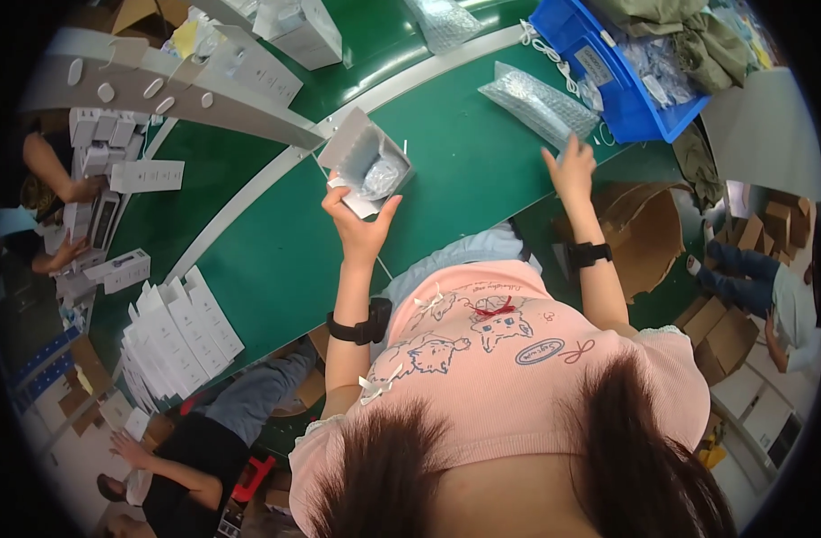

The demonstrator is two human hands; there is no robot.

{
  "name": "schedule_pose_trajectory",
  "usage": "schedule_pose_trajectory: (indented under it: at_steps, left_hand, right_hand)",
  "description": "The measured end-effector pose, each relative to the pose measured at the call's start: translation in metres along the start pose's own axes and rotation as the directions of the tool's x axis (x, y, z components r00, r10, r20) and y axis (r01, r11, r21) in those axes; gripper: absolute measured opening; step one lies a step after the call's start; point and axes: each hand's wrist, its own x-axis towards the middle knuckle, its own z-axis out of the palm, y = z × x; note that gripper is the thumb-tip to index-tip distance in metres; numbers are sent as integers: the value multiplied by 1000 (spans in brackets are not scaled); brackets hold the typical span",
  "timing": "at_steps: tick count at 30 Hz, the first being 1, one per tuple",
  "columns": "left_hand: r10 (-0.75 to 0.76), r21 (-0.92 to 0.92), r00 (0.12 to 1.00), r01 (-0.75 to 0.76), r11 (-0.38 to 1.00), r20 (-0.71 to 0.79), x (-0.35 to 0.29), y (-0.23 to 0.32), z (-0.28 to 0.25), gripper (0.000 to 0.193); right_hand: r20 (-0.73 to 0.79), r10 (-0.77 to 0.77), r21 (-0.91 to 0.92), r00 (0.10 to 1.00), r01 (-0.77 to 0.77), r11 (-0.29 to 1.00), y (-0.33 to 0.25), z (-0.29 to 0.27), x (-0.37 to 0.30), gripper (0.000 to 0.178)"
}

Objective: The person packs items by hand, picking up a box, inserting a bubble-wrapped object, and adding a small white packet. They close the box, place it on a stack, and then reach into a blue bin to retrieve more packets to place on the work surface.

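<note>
My left hand [361, 229] grips an open white cardboard box [349, 148], thumb on one side and fingers round the other. The box's mouth is tilted toward me, and a clear plastic-wrapped item [381, 177] lies inside; what the wrap covers I cannot make out. Over the table's near edge on the right, my right hand [573, 173] holds nothing, its thumb and fingers apart. Its fingertips are close to the lower end of a bubble-wrap bag [543, 103] lying on the green table [464, 166]; whether they touch it I cannot tell.
At the far right a blue bin [627, 90] holds plastic-bagged items, with white cables [554, 56] beside it. Flat white boxes [182, 332] are stacked at left. A metal rail [249, 184] crosses the table. An open brown carton [643, 229] stands below the right arm. Other people work at left and right.
</note>
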Motion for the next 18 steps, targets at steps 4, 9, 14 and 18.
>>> schedule_pose_trajectory:
  at_steps: [4,9,14,18]
  left_hand:
    - [5,137,1000,-7,991,14,24,38,-10,59]
    - [-120,323,990,91,942,70,33,66,-28,29]
    - [-294,276,955,292,916,-37,46,69,-33,16]
    - [-334,210,941,339,917,-64,51,64,-38,16]
  right_hand:
    - [236,62,-80,970,-44,996,51,29,-10,64]
    - [514,-385,326,766,241,914,0,-30,1,48]
    - [-249,-518,953,818,302,20,-140,-99,-24,29]
    - [-331,-906,766,264,636,-95,-185,-84,-24,22]
